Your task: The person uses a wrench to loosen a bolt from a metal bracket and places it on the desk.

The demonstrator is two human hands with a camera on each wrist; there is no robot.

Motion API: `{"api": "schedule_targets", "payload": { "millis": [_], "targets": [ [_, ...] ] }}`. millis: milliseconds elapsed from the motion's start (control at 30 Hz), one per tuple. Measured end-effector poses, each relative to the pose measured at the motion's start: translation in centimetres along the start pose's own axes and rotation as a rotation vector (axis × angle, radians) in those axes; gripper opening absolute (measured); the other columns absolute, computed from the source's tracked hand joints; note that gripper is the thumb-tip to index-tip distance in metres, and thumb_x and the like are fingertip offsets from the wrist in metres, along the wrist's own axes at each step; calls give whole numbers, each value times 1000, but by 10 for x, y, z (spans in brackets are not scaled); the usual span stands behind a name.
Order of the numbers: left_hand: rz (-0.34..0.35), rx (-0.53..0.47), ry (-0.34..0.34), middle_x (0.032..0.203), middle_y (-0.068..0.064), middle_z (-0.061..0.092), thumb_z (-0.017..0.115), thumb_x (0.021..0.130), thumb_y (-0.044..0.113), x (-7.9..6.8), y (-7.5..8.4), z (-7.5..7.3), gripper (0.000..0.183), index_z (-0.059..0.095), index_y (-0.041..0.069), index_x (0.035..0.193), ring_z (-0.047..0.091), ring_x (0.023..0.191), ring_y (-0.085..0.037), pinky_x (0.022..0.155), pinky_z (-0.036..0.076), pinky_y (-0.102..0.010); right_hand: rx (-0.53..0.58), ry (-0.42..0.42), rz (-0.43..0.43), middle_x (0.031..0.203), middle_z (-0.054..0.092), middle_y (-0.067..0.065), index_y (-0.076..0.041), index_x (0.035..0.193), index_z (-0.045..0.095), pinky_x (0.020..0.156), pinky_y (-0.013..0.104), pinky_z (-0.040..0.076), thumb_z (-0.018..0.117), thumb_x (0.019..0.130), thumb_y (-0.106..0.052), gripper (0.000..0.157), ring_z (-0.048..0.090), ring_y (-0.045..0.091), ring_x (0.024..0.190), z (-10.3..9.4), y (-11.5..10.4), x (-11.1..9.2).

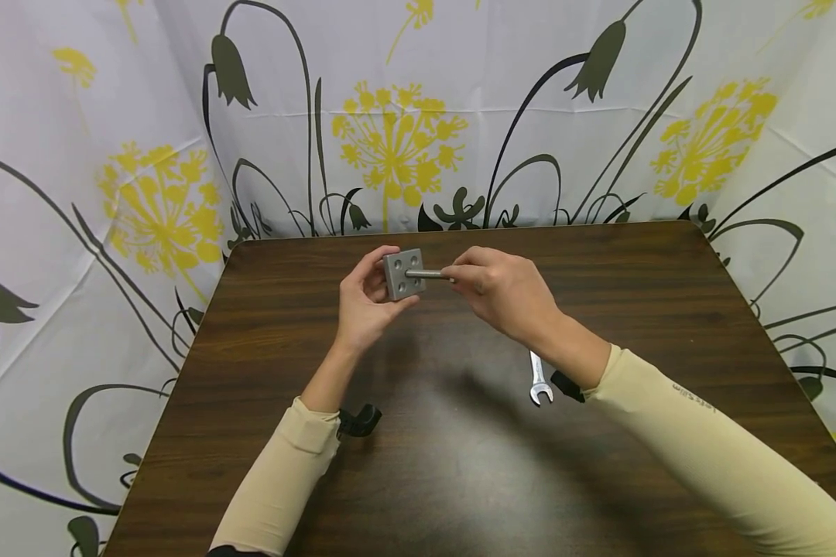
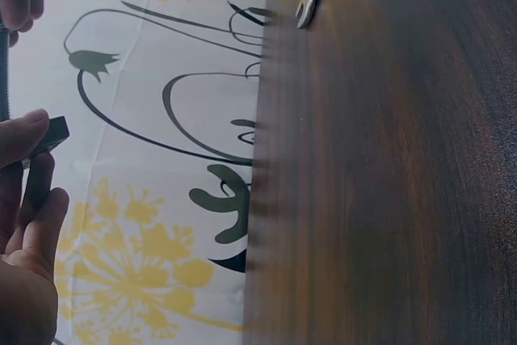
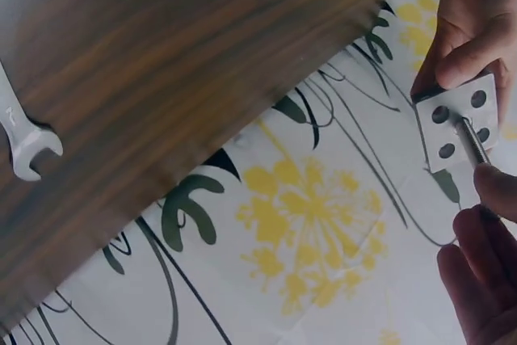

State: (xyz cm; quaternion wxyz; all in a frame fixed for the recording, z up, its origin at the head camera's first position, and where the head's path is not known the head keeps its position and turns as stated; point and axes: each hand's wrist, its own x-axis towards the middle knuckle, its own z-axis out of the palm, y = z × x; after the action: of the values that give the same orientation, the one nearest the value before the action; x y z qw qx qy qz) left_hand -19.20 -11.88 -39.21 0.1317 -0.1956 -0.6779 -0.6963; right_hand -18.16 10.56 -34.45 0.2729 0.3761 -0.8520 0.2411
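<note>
My left hand (image 1: 365,305) grips a square grey metal plate (image 1: 393,288) by its edges, above the far part of the table. Several round holes show in the plate's face, and a slim metal rod (image 1: 428,274) stands out from its middle. The rod's free end is pinched between the thumb and fingers of my right hand (image 1: 508,290). In the right wrist view, the rod (image 3: 472,143) meets the plate (image 3: 462,107) at its centre; whether it is threaded in there I cannot tell. Only a dark corner of the plate (image 2: 56,133) shows in the left wrist view.
An open-end wrench (image 1: 539,383) lies on the dark wooden table (image 1: 460,480), partly hidden under my right forearm. Behind the table's far edge hangs a white curtain (image 1: 501,70) with yellow and grey flowers. Black wrist mounts (image 1: 361,420) stick out beside both wrists.
</note>
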Motion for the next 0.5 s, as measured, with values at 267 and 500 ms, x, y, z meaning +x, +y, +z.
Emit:
{"api": "schedule_targets", "payload": {
  "millis": [267, 500],
  "targets": [
    [-11, -3, 4, 110, -31, 61, 75, 59, -32, 1, -1, -3, 74, 51, -14, 127, 66, 96, -27, 78, 58, -33, -21, 9, 15, 92, 70, -2, -11, 100, 78, 60, 28, 52, 80, 82, -9, 18, 65, 12, 71, -1, 4, -3],
    [-34, 3, 2, 108, -28, 63, 78, 58, -29, 2, -21, -9, 79, 54, -6, 130, 67, 94, -25, 78, 58, -34, -19, -39, 108, 86, 68, -1, -10, 97, 76, 61, 32, 52, 82, 81, -16, 19, 65, 15, 72, -3, 10, -8]
  ]
}}
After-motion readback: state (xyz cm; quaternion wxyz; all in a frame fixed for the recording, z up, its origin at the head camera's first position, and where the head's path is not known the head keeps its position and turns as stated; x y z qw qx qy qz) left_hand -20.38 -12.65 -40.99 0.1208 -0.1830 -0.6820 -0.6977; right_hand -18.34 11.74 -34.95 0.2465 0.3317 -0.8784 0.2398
